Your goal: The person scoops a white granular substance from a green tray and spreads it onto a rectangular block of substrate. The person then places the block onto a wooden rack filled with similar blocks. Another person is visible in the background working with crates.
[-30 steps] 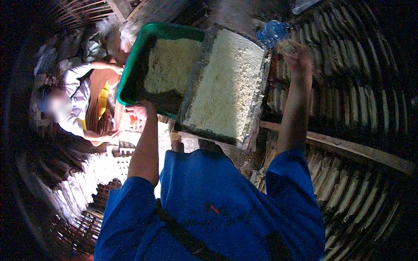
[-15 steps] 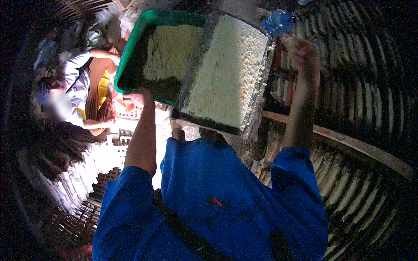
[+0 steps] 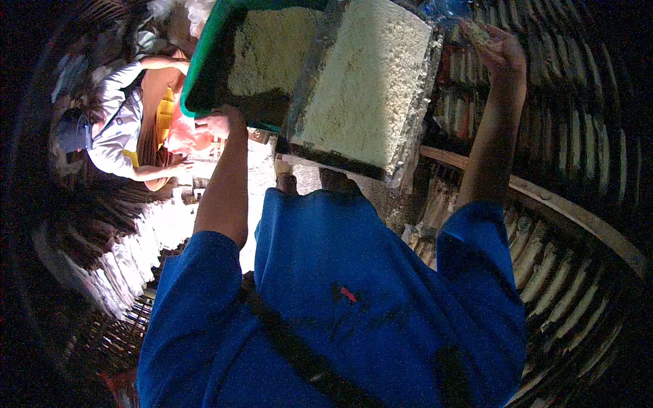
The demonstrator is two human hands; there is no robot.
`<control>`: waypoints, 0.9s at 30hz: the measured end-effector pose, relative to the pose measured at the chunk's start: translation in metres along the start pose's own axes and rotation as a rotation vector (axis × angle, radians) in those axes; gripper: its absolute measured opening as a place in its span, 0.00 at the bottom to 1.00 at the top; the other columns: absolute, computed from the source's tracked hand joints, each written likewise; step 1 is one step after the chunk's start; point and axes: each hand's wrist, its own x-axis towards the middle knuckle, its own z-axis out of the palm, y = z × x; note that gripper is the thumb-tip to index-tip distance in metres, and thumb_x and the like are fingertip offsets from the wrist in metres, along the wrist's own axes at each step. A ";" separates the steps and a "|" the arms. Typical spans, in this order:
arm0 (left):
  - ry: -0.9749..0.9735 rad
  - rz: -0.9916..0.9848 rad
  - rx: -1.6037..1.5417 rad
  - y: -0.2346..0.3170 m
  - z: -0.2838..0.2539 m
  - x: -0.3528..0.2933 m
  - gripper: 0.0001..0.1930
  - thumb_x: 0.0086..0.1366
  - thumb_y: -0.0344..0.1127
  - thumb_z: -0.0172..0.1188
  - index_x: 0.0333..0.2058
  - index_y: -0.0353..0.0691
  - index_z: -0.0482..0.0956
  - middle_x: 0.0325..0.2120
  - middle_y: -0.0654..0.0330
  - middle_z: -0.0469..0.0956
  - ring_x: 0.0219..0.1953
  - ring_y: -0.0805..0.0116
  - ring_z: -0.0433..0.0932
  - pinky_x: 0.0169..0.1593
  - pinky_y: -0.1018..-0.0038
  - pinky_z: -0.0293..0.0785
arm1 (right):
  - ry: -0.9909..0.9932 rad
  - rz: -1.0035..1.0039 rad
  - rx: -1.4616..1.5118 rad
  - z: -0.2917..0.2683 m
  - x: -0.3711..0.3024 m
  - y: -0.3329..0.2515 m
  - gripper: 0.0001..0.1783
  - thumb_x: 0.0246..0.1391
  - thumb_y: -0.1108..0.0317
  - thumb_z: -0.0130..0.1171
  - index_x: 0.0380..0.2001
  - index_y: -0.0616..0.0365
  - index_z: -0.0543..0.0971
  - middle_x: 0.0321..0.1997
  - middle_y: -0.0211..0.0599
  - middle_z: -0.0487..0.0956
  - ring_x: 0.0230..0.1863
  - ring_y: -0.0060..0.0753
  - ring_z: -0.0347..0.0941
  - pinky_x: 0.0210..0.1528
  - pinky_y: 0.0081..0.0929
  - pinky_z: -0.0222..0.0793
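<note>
A large green tub point(image 3: 199, 75) lies ahead of me, with a mass of pale crumbly material point(image 3: 272, 51) inside. My left hand point(image 3: 221, 124) is at the tub's near left edge, its fingers closed at the rim. Across the tub's right side rests a dark-edged tray point(image 3: 333, 165), tilted in view and spread with a pale, crumbly layer point(image 3: 367, 85). Beyond the tray's far right corner, my right hand point(image 3: 502, 53) is raised with fingers loosely apart, and pale bits cling to them. Next to those fingers is a clear blue plastic bottle point(image 3: 445, 9), partly cut off by the frame.
To the left, a person point(image 3: 119, 129) in a light shirt and dark cap bends over a brown surface with a yellow item and pinkish-red plastic. Racks of closely stacked pale, slatted pieces point(image 3: 544, 136) line the right, divided by a wooden beam point(image 3: 544, 197). More stacks point(image 3: 129, 272) stand lower left.
The tub, tray and bottle sit higher in view. My right hand has shifted rightward and its fingers have opened out more. My left hand stays by the tub's rim.
</note>
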 end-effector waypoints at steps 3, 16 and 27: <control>0.145 0.095 0.175 -0.019 0.029 0.011 0.36 0.59 0.37 0.55 0.57 0.19 0.48 0.52 0.35 0.57 0.56 0.39 0.62 0.57 0.50 0.69 | -0.005 0.026 0.326 -0.023 0.022 0.025 0.51 0.46 0.49 0.70 0.62 0.74 0.59 0.62 0.72 0.61 0.61 0.58 0.66 0.63 0.49 0.68; 0.072 0.013 0.196 -0.007 -0.006 -0.006 0.41 0.55 0.45 0.58 0.58 0.20 0.52 0.55 0.36 0.58 0.58 0.40 0.63 0.60 0.50 0.64 | 0.652 0.237 0.468 0.110 -0.044 -0.020 0.25 0.65 0.78 0.39 0.63 0.78 0.55 0.70 0.59 0.55 0.68 0.59 0.56 0.70 0.55 0.57; 0.006 0.019 0.003 -0.022 0.031 0.009 0.38 0.62 0.37 0.51 0.62 0.25 0.42 0.60 0.29 0.51 0.47 0.32 0.75 0.48 0.44 0.75 | 0.657 0.325 0.131 0.134 -0.095 -0.006 0.22 0.63 0.77 0.39 0.57 0.83 0.58 0.65 0.71 0.59 0.68 0.62 0.56 0.72 0.53 0.52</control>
